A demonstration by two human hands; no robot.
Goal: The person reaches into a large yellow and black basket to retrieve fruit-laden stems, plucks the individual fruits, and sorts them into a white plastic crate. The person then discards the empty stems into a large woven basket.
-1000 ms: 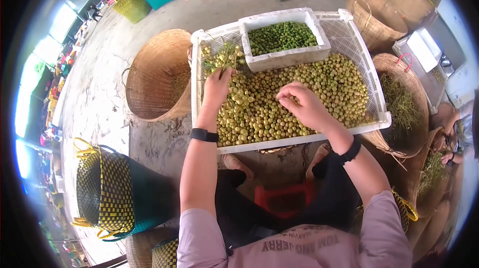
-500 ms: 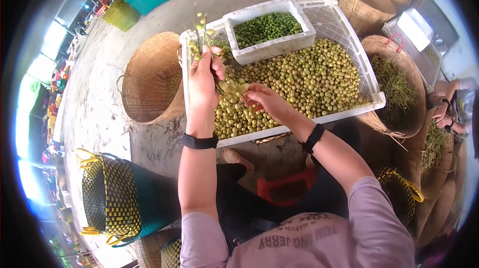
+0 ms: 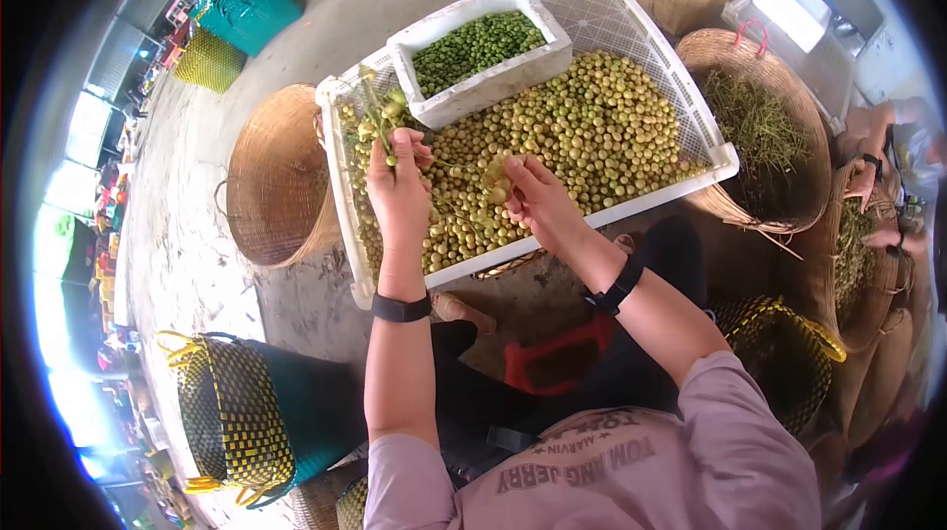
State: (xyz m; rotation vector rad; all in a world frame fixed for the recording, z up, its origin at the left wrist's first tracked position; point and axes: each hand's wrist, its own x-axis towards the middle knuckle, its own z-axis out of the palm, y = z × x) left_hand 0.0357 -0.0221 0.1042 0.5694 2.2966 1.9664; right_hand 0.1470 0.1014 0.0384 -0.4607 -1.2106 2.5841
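Observation:
My left hand [image 3: 400, 189] is closed on a bunch of green stems [image 3: 373, 108] with a few round fruits on them, above the left part of a white slatted tray [image 3: 691, 101]. To its right my right hand [image 3: 538, 196] pinches some pale yellow-green fruits [image 3: 498, 182] between thumb and fingers. Many loose yellowish round fruits [image 3: 602, 125] lie in the tray under both hands. A white foam box [image 3: 503, 86] with small green fruits [image 3: 475, 51] rests at the tray's back left.
A wicker basket [image 3: 276, 175] stands left of the tray, another with thin stems [image 3: 764, 130] right of it. Woven yellow-black baskets [image 3: 232, 412] flank my legs. A red stool [image 3: 557, 357] is below the tray. At the far right are another person's hands [image 3: 888, 234].
The view has shifted, so the tray appears further left. My left hand and its stems are lower relative to the foam box. My right hand has turned more upright.

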